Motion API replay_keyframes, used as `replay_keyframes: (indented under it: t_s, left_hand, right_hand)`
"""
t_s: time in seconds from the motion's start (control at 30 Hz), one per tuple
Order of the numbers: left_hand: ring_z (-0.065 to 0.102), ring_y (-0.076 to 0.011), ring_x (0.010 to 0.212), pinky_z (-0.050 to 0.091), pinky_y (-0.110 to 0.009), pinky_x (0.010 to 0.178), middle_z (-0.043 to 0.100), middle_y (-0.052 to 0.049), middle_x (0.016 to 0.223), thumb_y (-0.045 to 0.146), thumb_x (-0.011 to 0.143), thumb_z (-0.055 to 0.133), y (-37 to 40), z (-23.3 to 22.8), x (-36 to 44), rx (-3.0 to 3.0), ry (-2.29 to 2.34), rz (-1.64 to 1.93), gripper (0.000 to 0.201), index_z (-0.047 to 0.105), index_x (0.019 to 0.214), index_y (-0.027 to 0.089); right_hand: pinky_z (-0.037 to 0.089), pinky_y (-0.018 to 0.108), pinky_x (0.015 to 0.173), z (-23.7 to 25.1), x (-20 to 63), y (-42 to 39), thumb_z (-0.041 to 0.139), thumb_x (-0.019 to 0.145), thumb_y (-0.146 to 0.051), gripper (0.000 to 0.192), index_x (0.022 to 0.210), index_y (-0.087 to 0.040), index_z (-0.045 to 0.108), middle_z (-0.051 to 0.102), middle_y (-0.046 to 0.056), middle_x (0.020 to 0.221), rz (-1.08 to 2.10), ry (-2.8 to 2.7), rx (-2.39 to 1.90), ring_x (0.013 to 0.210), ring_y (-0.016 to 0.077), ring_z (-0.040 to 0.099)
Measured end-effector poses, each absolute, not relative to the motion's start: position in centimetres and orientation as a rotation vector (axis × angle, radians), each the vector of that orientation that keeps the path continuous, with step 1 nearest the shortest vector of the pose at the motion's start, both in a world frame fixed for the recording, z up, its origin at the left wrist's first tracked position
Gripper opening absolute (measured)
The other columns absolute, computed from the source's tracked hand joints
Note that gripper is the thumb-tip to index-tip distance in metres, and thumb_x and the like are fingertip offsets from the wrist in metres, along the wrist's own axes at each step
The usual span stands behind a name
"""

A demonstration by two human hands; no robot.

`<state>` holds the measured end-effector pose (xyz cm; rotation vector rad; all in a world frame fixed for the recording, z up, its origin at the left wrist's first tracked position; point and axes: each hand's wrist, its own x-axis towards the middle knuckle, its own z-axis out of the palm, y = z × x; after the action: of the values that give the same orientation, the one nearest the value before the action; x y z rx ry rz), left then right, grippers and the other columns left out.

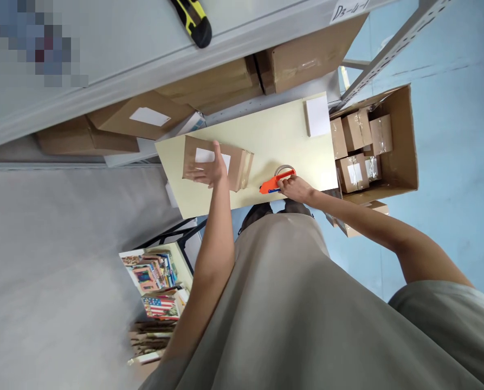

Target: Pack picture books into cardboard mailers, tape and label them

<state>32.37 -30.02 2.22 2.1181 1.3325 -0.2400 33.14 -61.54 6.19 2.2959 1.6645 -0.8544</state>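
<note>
Left hand (209,170), arm stretched forward, is spread wide above the pale table (282,130), its fingers over the labelled cardboard box (235,167); the right hand (297,189), forearm angled inward, grips the orange tape dispenser (271,184) near the front edge.

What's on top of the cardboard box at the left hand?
A white label shows on the cardboard box. The left hand covers the label's middle and part of the box, hiding whatever is there.

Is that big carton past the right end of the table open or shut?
Open: its top is uncovered, so small taped boxes show inside the big carton.
</note>
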Motion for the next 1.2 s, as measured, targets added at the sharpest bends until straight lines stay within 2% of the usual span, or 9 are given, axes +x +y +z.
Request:
replay_keyframes:
  t_s: [0.1, 0.27, 0.43, 0.57, 0.7, 0.83, 0.93, 1.03, 1.2]
  left_hand:
    - [0.003, -0.0581, 0.177, 0.025, -0.095, 0.127, 0.017, -0.025, 0.192, 0.075, 0.109, 0.042, -31.8, 2.5, 35.5, 1.918, 1.577, -0.256, 0.094, 0.025, 0.184, 0.020]
    - [0.004, -0.0627, 0.175, 0.010, -0.095, 0.130, 0.020, -0.033, 0.188, 0.083, 0.098, 0.055, -32.2, 3.5, 38.4, 1.828, 1.878, -0.435, 0.117, 0.026, 0.182, 0.008]
    - [0.012, -0.0622, 0.174, 0.022, -0.092, 0.129, 0.024, -0.033, 0.187, 0.091, 0.096, 0.049, -32.1, 4.7, 39.1, 1.901, 2.007, -0.440, 0.121, 0.026, 0.182, 0.009]
    - [0.008, -0.0611, 0.175, 0.029, -0.094, 0.124, 0.015, -0.034, 0.189, 0.091, 0.096, 0.049, -32.4, 5.2, 37.5, 2.070, 1.939, -0.456, 0.121, 0.020, 0.183, 0.011]
    - [0.002, -0.0500, 0.180, 0.028, -0.081, 0.134, 0.000, -0.027, 0.193, 0.086, 0.092, 0.066, -31.8, 5.2, 34.7, 2.215, 1.853, -0.488, 0.127, 0.012, 0.185, 0.017]
    - [-0.003, -0.0489, 0.180, 0.022, -0.075, 0.138, -0.007, -0.026, 0.193, 0.075, 0.095, 0.075, -31.3, 5.2, 32.6, 2.275, 1.701, -0.434, 0.121, 0.017, 0.184, 0.016]
    - [-0.006, -0.0512, 0.179, 0.018, -0.076, 0.138, -0.008, -0.026, 0.193, 0.072, 0.095, 0.077, -31.6, 5.2, 32.2, 2.232, 1.681, -0.386, 0.120, 0.020, 0.184, 0.015]
    - [-0.004, -0.0522, 0.179, 0.017, -0.079, 0.138, -0.004, -0.026, 0.193, 0.074, 0.089, 0.081, -32.2, 5.3, 32.1, 2.226, 1.684, -0.349, 0.131, 0.013, 0.185, 0.014]
    - [-0.004, -0.0484, 0.180, 0.019, -0.078, 0.138, -0.002, -0.025, 0.194, 0.069, 0.088, 0.081, -32.4, 5.9, 30.9, 2.345, 1.579, -0.411, 0.134, 0.010, 0.185, 0.011]
  right_hand:
    - [0.051, 0.040, 0.092, 6.1, 33.1, -61.7, 0.036, 0.115, -0.012, 0.049, 0.158, 0.007, 0.052, 0.083, 0.026, 0.117, -0.840, 1.680, 2.293, 0.109, 0.0325, 0.081]
    - [0.053, 0.040, 0.092, 6.1, 32.4, -61.3, 0.035, 0.109, -0.003, 0.051, 0.157, 0.007, 0.052, 0.082, 0.026, 0.120, -0.844, 1.699, 2.332, 0.109, 0.0317, 0.081]
    - [0.053, 0.041, 0.094, 6.2, 31.9, -61.1, 0.030, 0.107, 0.002, 0.053, 0.155, 0.007, 0.052, 0.082, 0.023, 0.114, -0.812, 1.694, 2.369, 0.104, 0.0302, 0.082]
    - [0.053, 0.041, 0.095, 5.5, 31.6, -60.3, 0.032, 0.109, -0.001, 0.050, 0.155, 0.008, 0.051, 0.082, 0.025, 0.117, -0.833, 1.716, 2.432, 0.106, 0.0304, 0.083]
    - [0.054, 0.042, 0.094, 4.2, 30.4, -58.2, 0.035, 0.107, 0.000, 0.051, 0.156, 0.007, 0.050, 0.082, 0.029, 0.119, -0.902, 1.772, 2.459, 0.111, 0.0321, 0.083]
    - [0.055, 0.042, 0.090, 3.7, 29.4, -57.0, 0.034, 0.108, -0.002, 0.048, 0.151, 0.005, 0.055, 0.082, 0.031, 0.120, -1.001, 1.813, 2.449, 0.112, 0.0335, 0.084]
    - [0.055, 0.042, 0.091, 4.3, 29.5, -57.5, 0.034, 0.109, -0.004, 0.048, 0.151, 0.006, 0.055, 0.082, 0.032, 0.120, -1.050, 1.829, 2.421, 0.114, 0.0339, 0.084]
    - [0.055, 0.041, 0.090, 4.8, 30.9, -59.2, 0.033, 0.108, -0.003, 0.048, 0.150, 0.006, 0.055, 0.082, 0.032, 0.117, -1.061, 1.780, 2.415, 0.112, 0.0335, 0.084]
    - [0.055, 0.043, 0.092, 4.2, 35.4, -64.4, 0.041, 0.111, -0.009, 0.050, 0.156, 0.007, 0.052, 0.082, 0.032, 0.122, -0.988, 1.578, 2.424, 0.110, 0.0358, 0.083]
